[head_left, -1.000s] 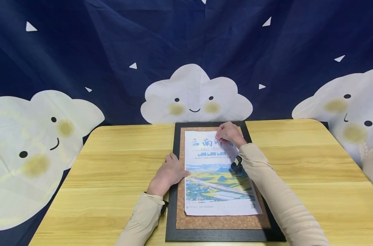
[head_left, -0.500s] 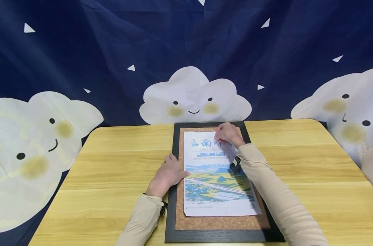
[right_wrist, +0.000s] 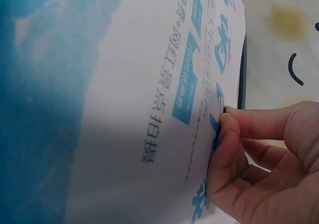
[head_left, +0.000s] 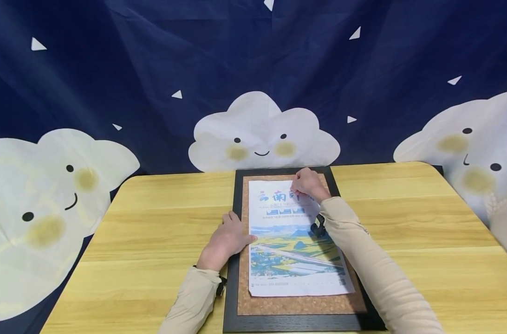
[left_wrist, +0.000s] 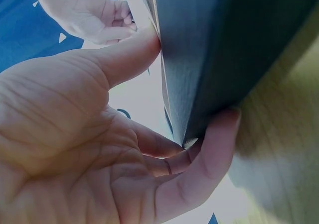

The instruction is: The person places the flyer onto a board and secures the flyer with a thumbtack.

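A cork board (head_left: 295, 306) with a black frame (head_left: 232, 283) lies on the table, and a printed poster (head_left: 287, 287) covers most of its cork. My left hand (head_left: 225, 240) grips the frame's left side. In the left wrist view, its thumb (left_wrist: 134, 55) lies over the face side and fingers curl around the frame's outer edge. Near the top of the poster is my right hand (head_left: 308, 183), thumb and forefinger pinched against the printed title. Between those fingertips a small dark pin-like piece (right_wrist: 225, 109) barely shows; the rest of it is hidden.
The light wooden table (head_left: 161, 222) extends to both sides of the board. Behind its back edge hangs a dark blue cloth (head_left: 220, 51) printed with white clouds. The board's far edge reaches the table's back edge.
Both hands keep nearly the same places on the board and poster. The whole head view has shifted slightly, with the board a little lower and further left.
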A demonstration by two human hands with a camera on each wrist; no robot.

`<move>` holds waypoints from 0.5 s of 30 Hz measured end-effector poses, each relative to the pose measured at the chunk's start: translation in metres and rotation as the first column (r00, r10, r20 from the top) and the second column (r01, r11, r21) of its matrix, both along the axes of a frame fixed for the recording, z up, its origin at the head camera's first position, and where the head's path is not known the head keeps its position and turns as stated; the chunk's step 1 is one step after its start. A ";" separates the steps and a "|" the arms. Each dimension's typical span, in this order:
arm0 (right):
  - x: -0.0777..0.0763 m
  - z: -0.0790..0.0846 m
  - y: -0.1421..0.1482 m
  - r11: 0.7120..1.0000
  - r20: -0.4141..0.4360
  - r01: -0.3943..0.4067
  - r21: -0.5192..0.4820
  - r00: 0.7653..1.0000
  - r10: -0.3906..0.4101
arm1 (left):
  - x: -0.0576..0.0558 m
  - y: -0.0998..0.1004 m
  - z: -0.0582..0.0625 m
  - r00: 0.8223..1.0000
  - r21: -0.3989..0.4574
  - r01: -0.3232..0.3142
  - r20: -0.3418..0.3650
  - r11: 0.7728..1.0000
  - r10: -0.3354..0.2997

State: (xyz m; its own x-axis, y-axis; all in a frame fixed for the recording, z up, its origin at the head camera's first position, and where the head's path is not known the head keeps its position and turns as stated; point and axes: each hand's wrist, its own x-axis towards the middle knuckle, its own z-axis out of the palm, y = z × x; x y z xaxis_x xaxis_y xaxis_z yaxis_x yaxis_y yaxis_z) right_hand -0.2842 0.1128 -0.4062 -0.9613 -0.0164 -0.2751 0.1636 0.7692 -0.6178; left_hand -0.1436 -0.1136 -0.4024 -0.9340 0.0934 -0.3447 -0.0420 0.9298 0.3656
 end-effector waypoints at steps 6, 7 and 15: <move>0.000 0.000 0.001 1.000 -0.001 -0.002 0.011 1.000 0.002 | 0.000 0.001 -0.001 1.000 -0.002 -0.002 -0.008 1.000 0.002; 0.000 0.000 0.001 1.000 -0.001 -0.003 0.015 1.000 0.003 | 0.000 0.001 0.000 1.000 -0.003 -0.003 -0.008 1.000 0.003; 0.001 -0.002 0.003 1.000 -0.005 -0.017 0.012 1.000 0.017 | 0.000 0.001 -0.002 1.000 -0.004 -0.012 -0.010 1.000 0.012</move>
